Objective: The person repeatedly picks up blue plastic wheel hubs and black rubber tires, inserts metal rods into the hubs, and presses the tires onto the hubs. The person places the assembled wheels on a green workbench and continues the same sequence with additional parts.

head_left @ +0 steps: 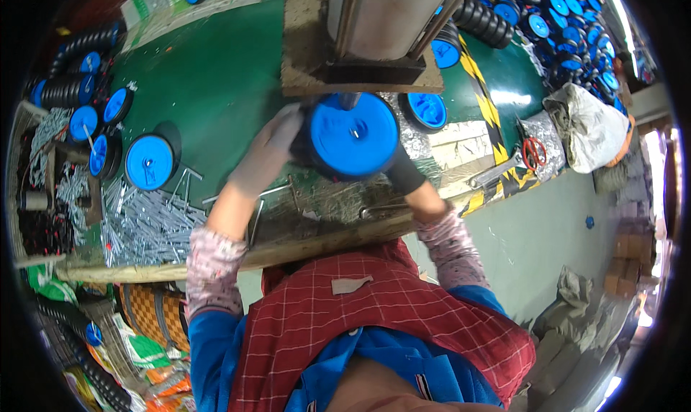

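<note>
A blue wheel with a black tyre (351, 140) is held up in front of the upright machine (378, 30). My left hand (272, 149), in a pale glove, grips the wheel's left side; its fingertips are partly hidden behind the tyre. At the wheel's lower right, my right hand (405, 173) in a dark glove closes on the rim, its fingers mostly out of sight. A dark rod end of the machine meets the wheel's upper face, near a small metal piece at the hub. Just behind on the right lies another blue wheel (427, 111).
Loose metal rods (147, 221) are heaped on the green table (209, 52) at left, beside a blue wheel (150, 162). More wheels (568, 30) pile up at far right. A wrench (495, 173), red-handled scissors (533, 153) and a white sack (586, 127) lie right.
</note>
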Tool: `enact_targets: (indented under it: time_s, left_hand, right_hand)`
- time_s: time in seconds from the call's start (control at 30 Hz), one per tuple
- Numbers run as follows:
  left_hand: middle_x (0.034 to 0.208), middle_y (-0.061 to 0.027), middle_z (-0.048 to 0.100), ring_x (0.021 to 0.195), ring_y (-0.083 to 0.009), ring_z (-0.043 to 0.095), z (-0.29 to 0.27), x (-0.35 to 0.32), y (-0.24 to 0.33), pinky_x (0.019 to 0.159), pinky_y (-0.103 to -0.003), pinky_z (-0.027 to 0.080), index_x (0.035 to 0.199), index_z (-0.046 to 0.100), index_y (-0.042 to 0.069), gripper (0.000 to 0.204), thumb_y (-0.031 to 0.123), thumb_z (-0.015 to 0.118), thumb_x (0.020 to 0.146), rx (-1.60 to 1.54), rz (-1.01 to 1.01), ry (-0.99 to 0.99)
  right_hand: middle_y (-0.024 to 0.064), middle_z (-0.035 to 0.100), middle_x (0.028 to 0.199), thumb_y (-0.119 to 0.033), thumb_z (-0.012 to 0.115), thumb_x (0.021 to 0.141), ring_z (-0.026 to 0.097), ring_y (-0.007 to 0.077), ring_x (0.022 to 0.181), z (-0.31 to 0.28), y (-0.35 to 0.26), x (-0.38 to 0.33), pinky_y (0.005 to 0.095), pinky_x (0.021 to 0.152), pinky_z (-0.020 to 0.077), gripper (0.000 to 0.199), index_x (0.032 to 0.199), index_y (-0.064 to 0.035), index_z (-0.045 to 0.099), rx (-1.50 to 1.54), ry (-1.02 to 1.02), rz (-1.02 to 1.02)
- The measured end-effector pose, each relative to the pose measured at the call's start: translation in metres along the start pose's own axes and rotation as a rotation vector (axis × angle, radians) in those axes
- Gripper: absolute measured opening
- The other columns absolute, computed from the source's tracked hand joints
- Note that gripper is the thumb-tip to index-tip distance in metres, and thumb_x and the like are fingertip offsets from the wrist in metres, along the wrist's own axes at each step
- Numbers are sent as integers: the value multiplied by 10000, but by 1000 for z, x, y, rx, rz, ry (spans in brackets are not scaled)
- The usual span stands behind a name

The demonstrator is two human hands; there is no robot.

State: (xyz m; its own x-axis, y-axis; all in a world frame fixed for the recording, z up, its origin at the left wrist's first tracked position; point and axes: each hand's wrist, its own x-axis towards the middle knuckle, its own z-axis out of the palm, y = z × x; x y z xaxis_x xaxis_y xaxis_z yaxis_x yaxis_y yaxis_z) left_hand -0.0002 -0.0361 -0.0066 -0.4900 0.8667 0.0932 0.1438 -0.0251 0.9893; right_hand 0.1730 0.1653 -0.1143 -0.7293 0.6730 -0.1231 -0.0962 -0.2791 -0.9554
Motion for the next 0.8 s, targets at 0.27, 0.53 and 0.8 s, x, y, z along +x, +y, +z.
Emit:
enact_targets:
  time_s: [0.27,0.53,0.8]
  left_hand:
    - [1331,-279,520,1216,-435,511,-217,-106,-81,1010,-474,431,1373,459,4,574,359,596,944,1542,29,608]
    - [1345,-268,554,1248,-368,543,-345,-112,-80,1045,-431,422,1404,454,-41,933,572,747,764,1072,-431,887]
    - [984,-125,696,843,-162,634,-233,-91,-23,783,-324,521,1118,613,-9,506,157,858,708,760,-334,613]
  right_hand:
    - [149,541,1334,-280,483,997,514,235,1199,-249,-303,69,407,982,420,428,1362,-56,460,-1141,720,-674]
    - [197,650,1148,-367,495,988,647,251,968,-298,-160,131,398,850,480,419,1166,-10,621,-1015,-58,-178]
    - [67,644,804,-306,676,901,615,168,680,-233,-49,104,332,627,511,292,912,-15,642,-1329,225,-5]
